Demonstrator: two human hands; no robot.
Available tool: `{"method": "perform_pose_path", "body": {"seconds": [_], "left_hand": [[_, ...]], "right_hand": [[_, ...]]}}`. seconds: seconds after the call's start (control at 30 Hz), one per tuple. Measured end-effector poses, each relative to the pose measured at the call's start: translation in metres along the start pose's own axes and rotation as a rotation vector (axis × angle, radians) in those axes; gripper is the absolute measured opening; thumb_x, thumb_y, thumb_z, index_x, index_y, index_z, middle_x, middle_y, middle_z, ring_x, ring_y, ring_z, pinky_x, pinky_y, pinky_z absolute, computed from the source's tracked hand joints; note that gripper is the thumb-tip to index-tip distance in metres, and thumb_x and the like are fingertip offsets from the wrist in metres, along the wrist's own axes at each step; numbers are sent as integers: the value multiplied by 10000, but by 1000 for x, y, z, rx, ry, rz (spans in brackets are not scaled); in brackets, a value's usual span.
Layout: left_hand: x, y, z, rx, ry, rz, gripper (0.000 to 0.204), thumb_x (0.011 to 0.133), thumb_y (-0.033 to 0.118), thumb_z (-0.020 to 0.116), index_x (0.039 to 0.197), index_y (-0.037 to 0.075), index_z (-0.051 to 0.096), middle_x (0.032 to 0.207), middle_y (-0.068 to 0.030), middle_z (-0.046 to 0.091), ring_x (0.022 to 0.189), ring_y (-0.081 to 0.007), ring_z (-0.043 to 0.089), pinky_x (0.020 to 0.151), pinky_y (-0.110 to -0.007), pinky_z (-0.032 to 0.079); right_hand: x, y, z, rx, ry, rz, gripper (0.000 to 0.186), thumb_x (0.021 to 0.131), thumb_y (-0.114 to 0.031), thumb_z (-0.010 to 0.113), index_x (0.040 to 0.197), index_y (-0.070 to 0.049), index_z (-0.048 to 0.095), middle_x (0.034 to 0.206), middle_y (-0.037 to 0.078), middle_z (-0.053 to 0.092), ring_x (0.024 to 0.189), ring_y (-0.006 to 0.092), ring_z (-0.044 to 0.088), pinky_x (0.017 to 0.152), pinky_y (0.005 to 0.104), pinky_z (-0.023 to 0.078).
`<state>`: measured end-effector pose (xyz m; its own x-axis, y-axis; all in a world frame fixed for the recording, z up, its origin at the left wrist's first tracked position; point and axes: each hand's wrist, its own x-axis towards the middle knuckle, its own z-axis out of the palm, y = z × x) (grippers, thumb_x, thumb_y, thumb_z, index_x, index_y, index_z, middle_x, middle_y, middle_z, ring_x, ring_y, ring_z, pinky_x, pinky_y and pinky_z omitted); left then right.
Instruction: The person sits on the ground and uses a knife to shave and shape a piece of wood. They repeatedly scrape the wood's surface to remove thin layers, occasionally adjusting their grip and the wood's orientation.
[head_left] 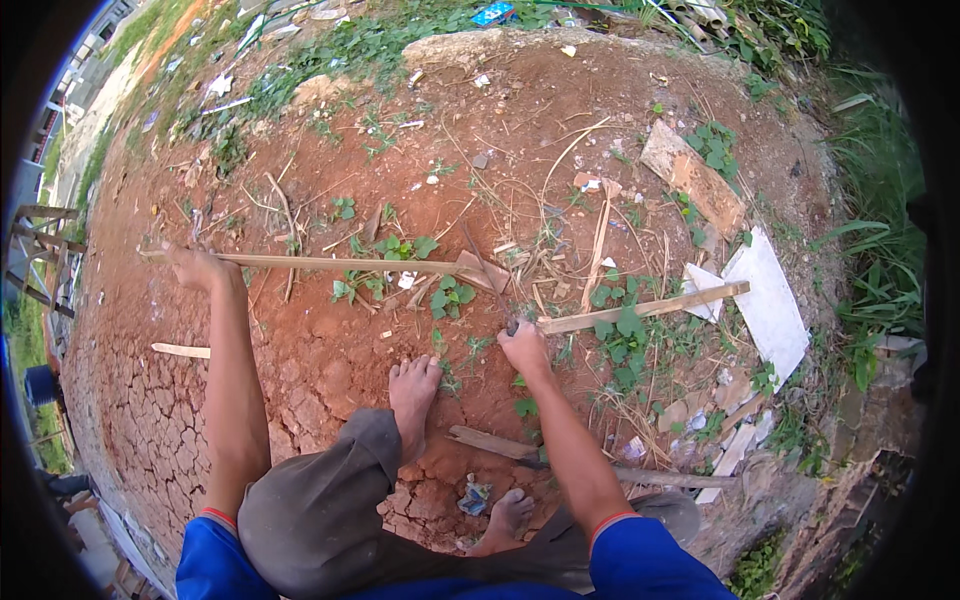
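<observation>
My left hand (195,268) is closed around the far left end of a long, thin wooden strip (340,263), which runs level across the ground to the right. The strip's right end meets a short, wider piece of wood (482,270). In my right hand (525,348) is the dark handle of a knife-like tool (513,326). Its narrow dark blade points away from me and crosses the wood near the strip's right end; whether it touches cannot be made out. Just right of this hand lies another wooden stick (645,308).
My bare feet (413,400) rest on cracked red soil. A broken board (692,175) and white sheet pieces (770,300) lie at right. Near my feet are a wood piece (495,442) and crumpled wrapper (474,496). Small green plants (452,297) grow by the strip.
</observation>
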<state>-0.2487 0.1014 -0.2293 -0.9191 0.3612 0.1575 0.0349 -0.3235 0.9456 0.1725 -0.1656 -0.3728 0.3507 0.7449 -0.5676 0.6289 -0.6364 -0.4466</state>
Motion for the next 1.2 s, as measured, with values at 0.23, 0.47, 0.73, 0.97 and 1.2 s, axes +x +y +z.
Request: {"method": "perform_pose_path", "body": {"seconds": [0.23, 0.47, 0.73, 0.97, 1.2], "left_hand": [[13, -49, -39, 129, 111, -141, 432, 1017, 463, 628, 953, 41, 564, 795, -46, 532, 631, -191, 517, 569, -336, 457], [13, -49, -36, 165, 134, -191, 440, 1017, 462, 628, 963, 29, 568, 816, -62, 549, 657, -204, 533, 596, -352, 469], [12, -58, -39, 215, 150, -199, 450, 1017, 461, 627, 975, 16, 572, 839, -80, 569, 687, -219, 552, 626, -369, 483], [13, -60, -47, 240, 156, -216, 459, 1017, 460, 626, 986, 5, 576, 860, -95, 587, 713, -232, 568, 652, -385, 494], [12, -60, -50, 264, 159, -210, 468, 1017, 459, 626, 997, -7, 580, 880, -111, 604, 740, -244, 584, 678, -400, 506]], "right_hand": [[-2, 5, -8, 283, 234, -206, 498, 824, -356, 718, 1192, -24, 669, 1046, 240, 725, 1046, 397, 694, 967, 479, 529], [7, 4, -9, -95, 16, -27, 471, 830, -338, 693, 1198, -44, 674, 974, 238, 739, 959, 413, 718, 905, 505, 553], [-1, 18, 2, 131, 214, -197, 425, 820, -325, 715, 1154, -65, 697, 1022, 221, 742, 974, 411, 713, 899, 496, 553], [10, 24, -1, 26, -79, 5, 463, 828, -360, 717, 1168, -46, 690, 1028, 226, 738, 965, 401, 713, 911, 481, 546], [-14, 2, -9, 377, 246, -279, 446, 865, -315, 695, 1214, -38, 662, 1006, 236, 736, 953, 405, 715, 908, 510, 542]]}}
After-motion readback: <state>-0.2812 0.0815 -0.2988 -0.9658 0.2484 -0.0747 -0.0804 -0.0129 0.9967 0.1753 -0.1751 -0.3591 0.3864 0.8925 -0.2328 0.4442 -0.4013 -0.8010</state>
